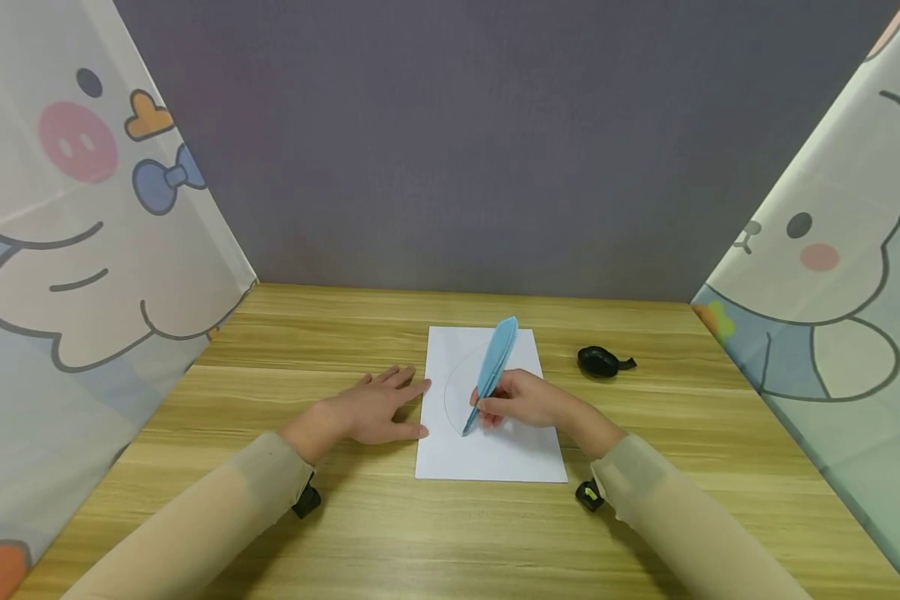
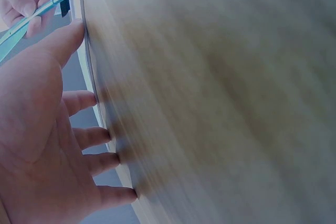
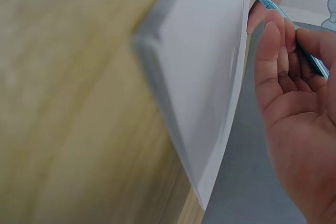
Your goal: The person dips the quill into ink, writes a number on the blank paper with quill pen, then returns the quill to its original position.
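A white sheet of paper (image 1: 450, 454) lies on the wooden table, bearing a thin curved line on its left half. My right hand (image 1: 521, 398) pinches a light-blue feather-shaped pen (image 1: 498, 354) whose tip meets the paper at the lower end of that curve. In the right wrist view the pen (image 3: 268, 2) slants between the thumb and fingers of the right hand (image 3: 299, 103). My left hand (image 1: 378, 408) rests with spread fingers at the paper's left edge, thumb and a fingertip touching it. The left wrist view shows the left hand's (image 2: 31, 124) fingertips on the table.
A small black object with a short strap (image 1: 598, 362) lies on the wooden table (image 1: 450, 542), right of the paper. A dark grey panel (image 1: 450, 150) stands behind the table. Cartoon-printed cloths (image 1: 105, 275) hang along both sides.
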A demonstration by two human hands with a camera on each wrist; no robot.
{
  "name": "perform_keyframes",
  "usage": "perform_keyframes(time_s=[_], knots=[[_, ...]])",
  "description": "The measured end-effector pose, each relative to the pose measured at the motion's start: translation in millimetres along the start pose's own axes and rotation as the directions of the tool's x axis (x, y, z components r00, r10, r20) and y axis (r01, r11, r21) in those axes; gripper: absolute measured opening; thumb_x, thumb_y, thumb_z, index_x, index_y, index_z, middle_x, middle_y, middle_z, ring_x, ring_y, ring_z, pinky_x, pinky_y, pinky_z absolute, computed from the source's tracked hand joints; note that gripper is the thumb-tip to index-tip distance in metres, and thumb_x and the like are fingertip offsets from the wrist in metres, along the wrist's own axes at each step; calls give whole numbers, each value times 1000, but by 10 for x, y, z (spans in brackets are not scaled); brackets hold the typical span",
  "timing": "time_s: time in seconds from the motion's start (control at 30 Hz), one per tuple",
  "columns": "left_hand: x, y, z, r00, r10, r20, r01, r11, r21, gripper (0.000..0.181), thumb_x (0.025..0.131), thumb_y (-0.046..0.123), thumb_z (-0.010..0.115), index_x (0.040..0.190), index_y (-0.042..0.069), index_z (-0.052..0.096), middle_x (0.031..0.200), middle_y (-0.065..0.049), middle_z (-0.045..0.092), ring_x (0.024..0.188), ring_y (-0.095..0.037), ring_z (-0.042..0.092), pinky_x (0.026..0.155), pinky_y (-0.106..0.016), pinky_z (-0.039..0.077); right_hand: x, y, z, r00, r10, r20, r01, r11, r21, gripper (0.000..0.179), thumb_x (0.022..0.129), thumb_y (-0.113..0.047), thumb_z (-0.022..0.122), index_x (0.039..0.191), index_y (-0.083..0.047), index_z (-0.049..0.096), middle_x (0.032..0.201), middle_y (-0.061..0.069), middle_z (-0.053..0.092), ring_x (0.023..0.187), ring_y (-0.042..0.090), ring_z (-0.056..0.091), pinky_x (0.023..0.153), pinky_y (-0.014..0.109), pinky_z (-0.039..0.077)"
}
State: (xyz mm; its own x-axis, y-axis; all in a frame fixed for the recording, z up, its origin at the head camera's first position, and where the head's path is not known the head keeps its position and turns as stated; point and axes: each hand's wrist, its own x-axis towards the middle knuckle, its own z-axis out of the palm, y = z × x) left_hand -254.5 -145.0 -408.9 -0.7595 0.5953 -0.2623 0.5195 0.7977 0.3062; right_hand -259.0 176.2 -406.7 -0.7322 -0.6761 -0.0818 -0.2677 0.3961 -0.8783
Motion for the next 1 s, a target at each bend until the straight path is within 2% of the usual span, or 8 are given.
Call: perform_keyframes(time_s=[0.63, 1.0], knots=[[-21, 10, -7, 1000, 4, -12, -4, 1000, -2, 88, 107, 69, 57, 177, 24, 28, 185, -16, 13, 171, -45, 13, 134, -74, 16, -166, 51, -49, 1000, 9, 23, -9, 999, 31, 25, 113, -10, 60, 124, 8, 72, 100, 12, 78, 90, 17, 73, 82, 30, 65], [-21, 6, -4, 1000, 5, -10, -5, 1000, -1, 88, 107, 69, 57, 177, 24, 27, 185, -16, 12, 171, -45, 12, 134, -74, 17, -258, 96, -105, 999, 16, 35, -17, 999, 37, 26, 113, -10, 59, 125, 10, 71, 102, 17, 78, 91, 17, 73, 82, 30, 65]])
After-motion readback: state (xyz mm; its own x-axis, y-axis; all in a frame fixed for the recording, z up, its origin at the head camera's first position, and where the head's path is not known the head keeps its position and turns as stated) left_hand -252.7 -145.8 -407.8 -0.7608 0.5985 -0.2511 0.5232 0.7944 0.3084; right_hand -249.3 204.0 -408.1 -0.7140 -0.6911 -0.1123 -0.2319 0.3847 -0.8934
